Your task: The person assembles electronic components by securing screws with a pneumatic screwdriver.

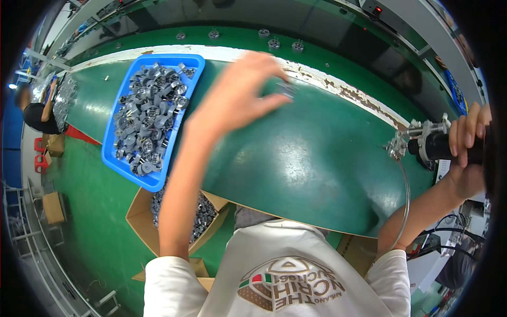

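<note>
Above the far edge of the green worktable, my left hand (236, 94) is closed in a pinch, with a small grey round part (287, 89) between thumb and fingertips; both are blurred by motion. On the right, the fingers of my right hand (467, 134) wrap round a black cylinder (439, 146). A metal fitting (397, 145) is joined to the cylinder's left end, and a clear tube (407, 203) hangs from it. Left of my left forearm, a blue tray (199, 66) holds a heap of similar grey parts (149, 108).
A cardboard box (138, 214) with more grey parts stands below the table's near edge. Beyond the white worn ledge (338, 87), several round parts (273, 44) sit spaced out on a green strip (237, 39). Another person (39, 113) is at the far left.
</note>
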A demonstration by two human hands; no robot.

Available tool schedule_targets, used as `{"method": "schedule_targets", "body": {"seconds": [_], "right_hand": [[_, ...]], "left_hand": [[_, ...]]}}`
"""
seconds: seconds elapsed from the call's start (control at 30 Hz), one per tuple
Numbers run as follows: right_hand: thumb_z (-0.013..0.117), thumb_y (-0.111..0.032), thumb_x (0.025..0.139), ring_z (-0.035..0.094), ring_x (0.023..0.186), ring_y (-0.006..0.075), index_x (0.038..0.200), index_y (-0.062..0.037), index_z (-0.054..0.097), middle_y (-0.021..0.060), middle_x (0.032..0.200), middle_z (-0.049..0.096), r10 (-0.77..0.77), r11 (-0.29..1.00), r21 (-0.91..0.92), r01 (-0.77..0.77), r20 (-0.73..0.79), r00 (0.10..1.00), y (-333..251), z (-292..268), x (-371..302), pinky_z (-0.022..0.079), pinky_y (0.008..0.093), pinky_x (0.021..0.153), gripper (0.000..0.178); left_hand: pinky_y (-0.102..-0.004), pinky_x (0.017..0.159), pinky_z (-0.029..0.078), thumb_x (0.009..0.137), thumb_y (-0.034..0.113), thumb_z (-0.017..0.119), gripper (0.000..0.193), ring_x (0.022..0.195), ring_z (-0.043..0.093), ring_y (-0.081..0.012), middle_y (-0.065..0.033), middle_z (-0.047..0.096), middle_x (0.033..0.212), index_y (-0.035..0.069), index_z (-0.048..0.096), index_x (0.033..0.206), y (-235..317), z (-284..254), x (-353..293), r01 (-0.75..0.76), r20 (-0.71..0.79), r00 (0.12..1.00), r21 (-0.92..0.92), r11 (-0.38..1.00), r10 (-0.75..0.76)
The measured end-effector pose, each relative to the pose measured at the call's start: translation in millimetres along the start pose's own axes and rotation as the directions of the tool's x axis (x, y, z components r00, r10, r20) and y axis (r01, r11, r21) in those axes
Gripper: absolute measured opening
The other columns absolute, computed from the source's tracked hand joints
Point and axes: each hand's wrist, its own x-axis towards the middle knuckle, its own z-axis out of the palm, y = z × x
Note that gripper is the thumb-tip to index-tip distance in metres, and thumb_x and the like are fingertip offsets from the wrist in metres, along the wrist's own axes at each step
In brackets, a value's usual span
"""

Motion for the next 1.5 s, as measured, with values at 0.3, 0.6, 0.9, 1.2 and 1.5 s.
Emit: {"method": "schedule_targets", "body": {"seconds": [0.3,0.6,0.9,1.2,1.5], "right_hand": [[0.051,-0.020,0.103,0.035,0.047,0.0067,0.092,-0.0043,0.047,0.0066,0.078,0.050,-0.055,0.995,-0.094,0.045,-0.108,0.993,32,14,5,0.037,0.0234,0.052,0.019],[0.050,-0.020,0.103,0.034,0.046,0.0080,0.091,-0.0038,0.046,0.0080,0.076,0.050,-0.086,0.991,-0.112,0.072,-0.124,0.988,27,24,7,0.038,0.0250,0.050,0.020],[0.044,-0.020,0.102,0.033,0.045,0.0075,0.091,-0.0042,0.044,0.0079,0.078,0.049,-0.062,0.992,-0.117,0.043,-0.163,0.985,20,38,9,0.038,0.0254,0.052,0.019],[0.043,-0.021,0.098,0.035,0.044,0.0088,0.093,-0.0043,0.046,0.0086,0.079,0.050,-0.099,0.995,-0.040,0.096,-0.067,0.993,33,45,15,0.039,0.0272,0.053,0.018],[0.043,-0.021,0.095,0.036,0.045,0.0094,0.095,-0.0024,0.050,0.0116,0.082,0.053,-0.134,0.991,-0.025,0.132,-0.073,0.988,63,61,21,0.039,0.0280,0.053,0.019]], "left_hand": [[-0.0430,0.096,0.050,0.084,0.015,0.077,0.030,0.106,0.064,-0.0346,-0.0141,0.072,0.111,0.003,0.073,0.111,-66,-131,-76,0.433,-0.226,0.900,0.561,0.705,-0.373],[-0.0434,0.090,0.055,0.084,0.038,0.080,0.041,0.102,0.070,-0.0337,-0.0149,0.075,0.104,0.004,0.076,0.107,-74,40,52,0.394,-0.168,0.919,0.314,0.864,-0.358],[-0.0435,0.087,0.054,0.082,0.030,0.081,0.033,0.100,0.069,-0.0323,-0.0123,0.075,0.099,0.005,0.077,0.103,-61,105,92,0.313,-0.184,0.944,0.225,0.923,-0.276],[-0.0391,0.095,0.045,0.080,0.022,0.084,0.027,0.101,0.058,-0.0258,-0.0037,0.068,0.100,0.008,0.075,0.101,24,132,43,-0.073,0.189,0.974,-0.263,0.962,0.126],[-0.0385,0.096,0.043,0.078,0.024,0.085,0.028,0.103,0.058,-0.0246,-0.0026,0.067,0.100,0.008,0.074,0.099,18,140,42,-0.055,0.170,0.979,-0.313,0.948,0.113]]}}
